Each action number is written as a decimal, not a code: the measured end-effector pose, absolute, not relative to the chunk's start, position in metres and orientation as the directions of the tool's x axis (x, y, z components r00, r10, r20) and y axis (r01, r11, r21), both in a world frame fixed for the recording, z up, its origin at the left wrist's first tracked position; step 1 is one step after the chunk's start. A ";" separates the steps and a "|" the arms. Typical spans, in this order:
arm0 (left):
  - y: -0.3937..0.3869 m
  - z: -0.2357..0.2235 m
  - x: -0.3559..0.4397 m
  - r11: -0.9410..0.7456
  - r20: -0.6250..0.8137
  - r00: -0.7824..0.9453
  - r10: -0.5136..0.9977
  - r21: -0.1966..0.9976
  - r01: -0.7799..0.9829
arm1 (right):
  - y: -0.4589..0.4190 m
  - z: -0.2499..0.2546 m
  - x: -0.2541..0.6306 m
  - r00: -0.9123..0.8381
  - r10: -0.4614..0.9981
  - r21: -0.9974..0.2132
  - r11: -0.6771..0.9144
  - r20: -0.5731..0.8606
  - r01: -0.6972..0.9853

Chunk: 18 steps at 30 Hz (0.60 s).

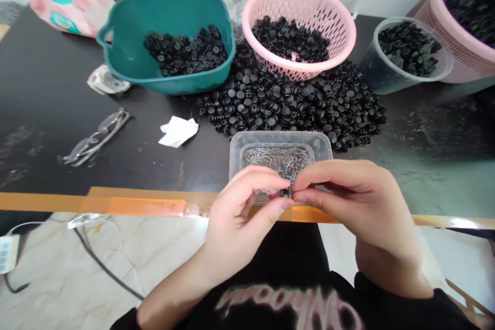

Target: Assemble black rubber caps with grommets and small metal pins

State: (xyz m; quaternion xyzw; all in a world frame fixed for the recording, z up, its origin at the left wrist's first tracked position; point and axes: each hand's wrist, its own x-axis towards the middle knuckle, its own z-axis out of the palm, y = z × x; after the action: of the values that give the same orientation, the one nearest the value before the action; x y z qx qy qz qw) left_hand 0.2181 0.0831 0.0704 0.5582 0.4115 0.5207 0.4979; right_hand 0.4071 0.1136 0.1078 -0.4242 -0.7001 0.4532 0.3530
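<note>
My left hand (242,211) and my right hand (348,201) meet over the table's front edge, fingertips pinched together on one small black plastic piece (286,192). Just beyond them sits a clear plastic tub (236,145) filled with thin metal pins (276,159). Behind the tub lies a heap of black round plastic parts (294,100). Whether either hand also holds a pin is hidden by the fingers.
A teal bowl (127,36) and a pink basket (340,20) hold more black parts, as do a clear cup (371,69) and a second pink basket (436,5) at right. Glasses (95,139), crumpled paper (178,130) and a tape roll (106,81) lie at left.
</note>
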 end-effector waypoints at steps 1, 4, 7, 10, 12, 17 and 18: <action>0.082 0.070 0.217 -0.166 0.170 0.125 0.977 0.985 -0.039 | 0.117 0.110 0.408 -0.413 0.906 -0.929 0.230 0.096 0.289; 0.079 0.070 0.216 -0.124 0.128 0.121 0.984 0.991 -0.043 | 0.124 0.112 0.407 -0.463 0.886 -0.929 0.193 0.028 0.314; 0.077 0.069 0.219 -0.006 0.030 0.102 0.994 0.973 -0.232 | 0.125 0.107 0.402 -0.482 0.876 -0.963 0.118 -0.014 0.243; 0.080 0.068 0.222 0.133 -0.074 0.137 0.988 0.857 -0.498 | 0.129 0.105 0.397 -0.519 0.853 -0.978 0.148 0.050 0.149; 0.083 0.068 0.224 0.183 -0.124 0.140 0.982 0.784 -0.594 | 0.143 0.112 0.396 -0.569 0.809 -0.947 0.280 0.146 0.156; 0.084 0.071 0.223 0.171 -0.141 0.098 0.985 0.763 -0.623 | 0.247 0.144 0.399 -0.300 0.895 -0.542 0.439 0.330 0.716; 0.083 0.071 0.222 0.168 -0.138 0.096 0.986 0.772 -0.613 | 0.274 0.147 0.399 -0.237 0.924 -0.498 0.364 0.300 0.787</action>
State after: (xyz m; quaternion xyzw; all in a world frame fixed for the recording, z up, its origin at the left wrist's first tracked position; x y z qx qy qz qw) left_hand 0.2222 0.0827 0.0714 0.2772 0.3360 0.5824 0.6864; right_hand 0.3994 0.2742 0.1471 -0.5505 -0.7770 0.1222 0.2798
